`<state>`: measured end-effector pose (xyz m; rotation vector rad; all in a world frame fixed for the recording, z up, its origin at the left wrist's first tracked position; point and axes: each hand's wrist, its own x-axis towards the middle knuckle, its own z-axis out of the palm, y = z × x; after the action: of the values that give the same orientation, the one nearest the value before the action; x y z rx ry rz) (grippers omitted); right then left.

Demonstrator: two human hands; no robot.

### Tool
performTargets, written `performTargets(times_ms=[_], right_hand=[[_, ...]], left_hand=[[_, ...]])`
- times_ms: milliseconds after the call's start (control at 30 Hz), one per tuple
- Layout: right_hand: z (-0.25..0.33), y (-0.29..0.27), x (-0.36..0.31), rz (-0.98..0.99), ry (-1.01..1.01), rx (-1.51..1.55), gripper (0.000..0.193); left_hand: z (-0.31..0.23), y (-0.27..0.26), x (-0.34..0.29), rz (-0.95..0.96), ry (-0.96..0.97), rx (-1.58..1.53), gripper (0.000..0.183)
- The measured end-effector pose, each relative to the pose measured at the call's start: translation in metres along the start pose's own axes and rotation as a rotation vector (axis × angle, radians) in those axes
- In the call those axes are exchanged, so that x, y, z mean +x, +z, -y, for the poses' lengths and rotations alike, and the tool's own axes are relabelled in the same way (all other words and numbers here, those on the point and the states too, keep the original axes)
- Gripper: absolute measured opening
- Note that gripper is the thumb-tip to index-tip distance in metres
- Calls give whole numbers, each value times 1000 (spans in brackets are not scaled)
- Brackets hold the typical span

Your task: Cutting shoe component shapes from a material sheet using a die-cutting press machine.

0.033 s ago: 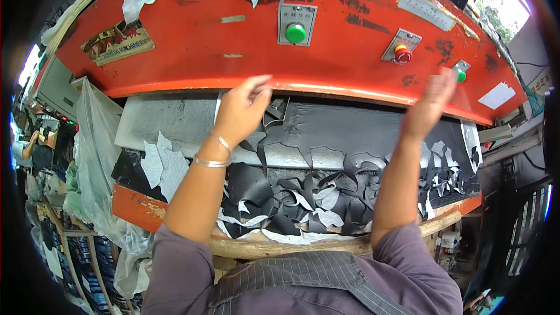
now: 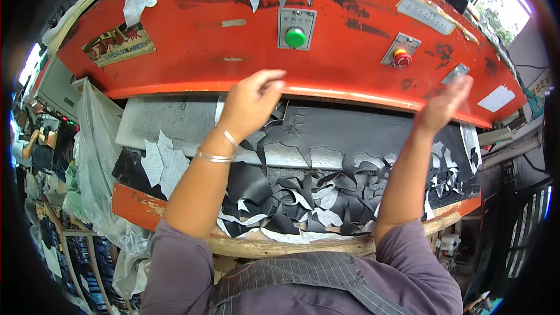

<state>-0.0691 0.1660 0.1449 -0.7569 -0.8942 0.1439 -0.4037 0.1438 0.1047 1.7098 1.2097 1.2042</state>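
My left hand (image 2: 252, 100) is raised in front of the lower edge of the red machine head (image 2: 204, 41), fingers apart and partly bent, nothing visible in it. Below the green push button (image 2: 295, 37), it stays apart from it. At the right my right hand (image 2: 441, 108), slightly blurred, stretches its fingers over the lower part of a small metal button plate (image 2: 457, 73), hiding what is there; touching cannot be made out. Under the head lies a sheet of black material (image 2: 350, 125) with cut edges. Part of a metal cutting die (image 2: 279, 114) shows beside my left hand.
Black and grey-white scraps (image 2: 315, 198) heap along the bed's front, before a wooden rail (image 2: 291, 250). A red stop button (image 2: 401, 58) sits between the two button plates. Clear plastic sheeting (image 2: 96, 140) hangs at the left. A person (image 2: 35, 150) is farther off there.
Both hands have shifted to the right. The right hand has also dropped slightly, and its fingers now cover the right green button seen before.
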Motion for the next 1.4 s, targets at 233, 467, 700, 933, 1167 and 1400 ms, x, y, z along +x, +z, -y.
performTargets(times_ms=[233,467,700,933,1167,1400], right_hand=[[-27,-78,105,-174,-144,-927,78],[54,-140,-96,834,84,-780,39],[155,-123,-299,1601,-84,-650,53],[158,-109,-302,1571,-55,-764,40],[144,-53,-231,2146,531,-682,45],[5,109,-198,1348,187,-1090,91]], left_hand=[[-84,22,34,0,106,71,33],[-25,14,-155,206,18,415,40],[8,28,-304,216,-23,582,27],[15,34,-300,56,17,655,26],[3,-3,-246,99,-481,302,30],[60,-11,-190,136,-475,365,80]])
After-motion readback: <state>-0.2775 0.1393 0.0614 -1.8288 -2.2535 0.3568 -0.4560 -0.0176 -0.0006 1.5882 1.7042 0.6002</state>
